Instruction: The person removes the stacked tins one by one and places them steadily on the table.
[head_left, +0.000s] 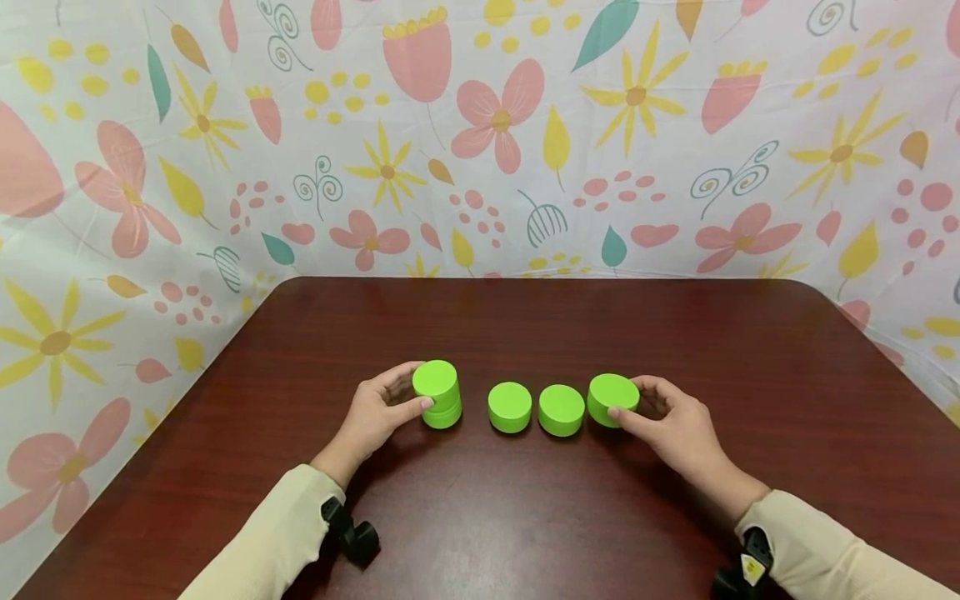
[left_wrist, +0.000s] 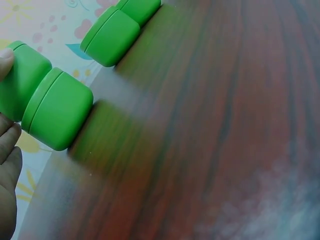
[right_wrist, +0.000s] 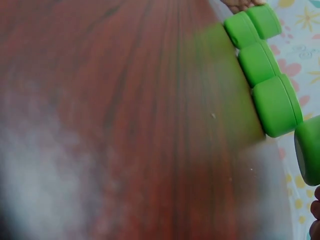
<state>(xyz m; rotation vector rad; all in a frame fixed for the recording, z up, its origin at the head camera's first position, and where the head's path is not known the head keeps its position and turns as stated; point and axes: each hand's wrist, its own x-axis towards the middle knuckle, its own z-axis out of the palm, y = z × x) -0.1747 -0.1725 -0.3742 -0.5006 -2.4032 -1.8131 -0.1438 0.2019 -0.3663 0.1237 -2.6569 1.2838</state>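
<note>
Several small round green jars with lids are in the head view. My left hand point(head_left: 375, 412) grips a green jar point(head_left: 435, 379) between thumb and fingers; it sits on top of another green jar point(head_left: 443, 417), as the left wrist view shows of the upper jar point(left_wrist: 25, 80) and lower jar point(left_wrist: 60, 112). My right hand point(head_left: 678, 425) pinches a green jar point(head_left: 612, 398) by its side. In the right wrist view this held jar point(right_wrist: 309, 150) is raised off the table, its underside showing.
Between the hands, two more green jars point(head_left: 510, 407) point(head_left: 562, 410) stand upright side by side on the dark brown table point(head_left: 487, 500). A flower-printed cloth point(head_left: 495, 192) hangs behind the table. Black devices point(head_left: 352, 533) are strapped at both wrists.
</note>
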